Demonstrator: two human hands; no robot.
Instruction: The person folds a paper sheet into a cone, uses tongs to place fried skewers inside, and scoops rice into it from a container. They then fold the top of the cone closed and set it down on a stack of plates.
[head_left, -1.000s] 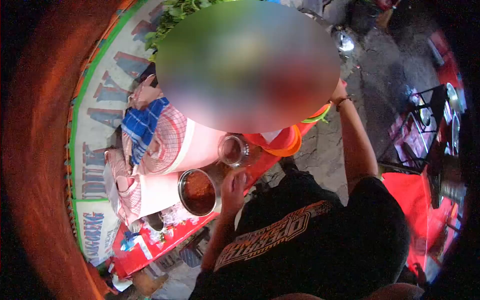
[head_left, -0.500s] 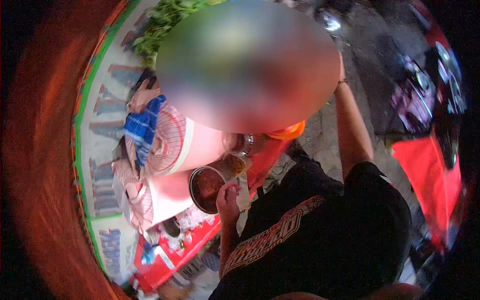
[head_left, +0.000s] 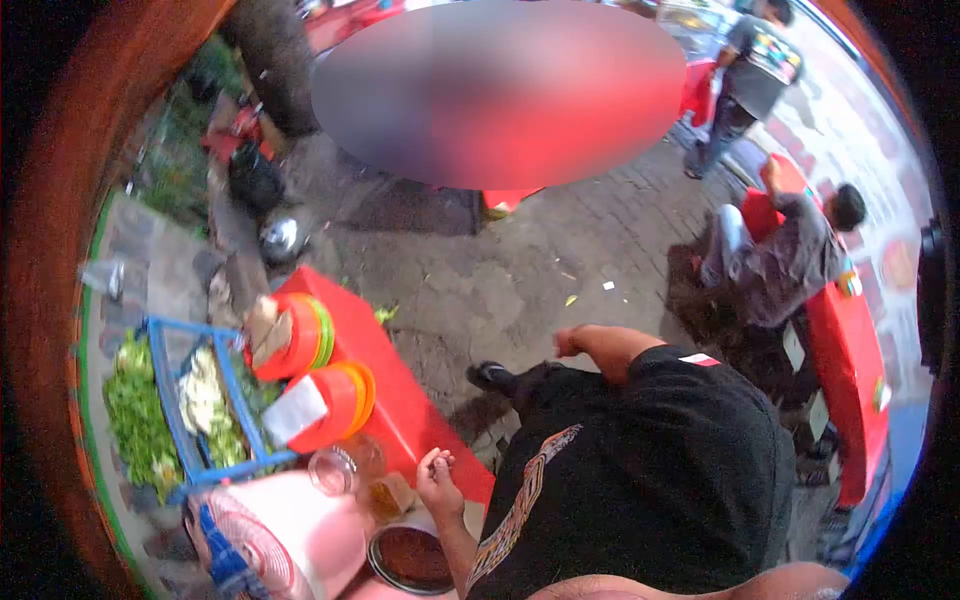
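My left hand [head_left: 437, 482] is raised in front of my body with its fingers curled in, and nothing shows in them. Just below it is a round container [head_left: 410, 556] of dark reddish-brown contents. Beside that stand a tub with yellowish contents [head_left: 391, 497] and a clear glass jar [head_left: 333, 470]. My right hand [head_left: 568, 343] hangs over the paved ground, away from the table, fingers loosely stretched and slightly blurred. It appears to hold nothing.
A red-covered table [head_left: 375, 372] carries orange stacked dishware [head_left: 335, 405]. A blue rack [head_left: 205, 400] holds greens and pale cut vegetables. A pinkish-white drum [head_left: 300, 535] stands at lower left. One person sits [head_left: 790, 250] at a red table [head_left: 850, 390]; another person stands [head_left: 748, 85] behind.
My view has swung round toward the paved area and the seated person. My left hand has come away from the round container's rim. My right arm, stretched out before, now hangs lower.
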